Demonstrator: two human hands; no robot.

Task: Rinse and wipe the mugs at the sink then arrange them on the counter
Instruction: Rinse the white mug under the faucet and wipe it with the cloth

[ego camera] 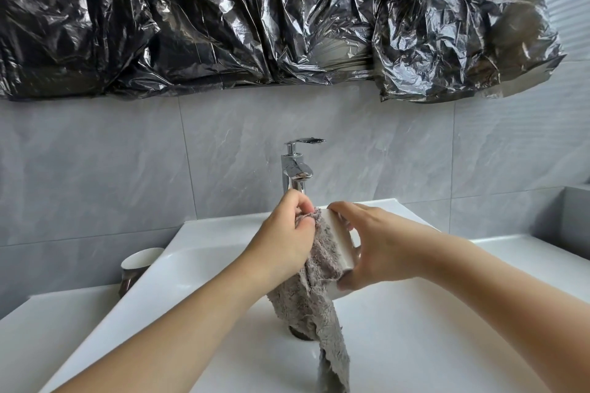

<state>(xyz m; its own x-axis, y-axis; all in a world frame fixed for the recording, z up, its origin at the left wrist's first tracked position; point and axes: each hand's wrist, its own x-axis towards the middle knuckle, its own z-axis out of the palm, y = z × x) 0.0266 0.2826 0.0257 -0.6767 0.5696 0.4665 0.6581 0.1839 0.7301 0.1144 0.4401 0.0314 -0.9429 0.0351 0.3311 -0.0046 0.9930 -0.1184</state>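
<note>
At centre frame, above the sink (223, 233), your left hand (284, 242) has its grip pinched on the grey cloth (314, 290) at the mug's rim, so work the cloth round the rim and inside while its loose tail hangs into the basin. To its right, your right hand (380, 252) is clamped round the white mug (340, 238); hold it steady. The mug lies tilted, its long axis running from upper left to lower right, mouth toward the cloth as best I can judge.
</note>
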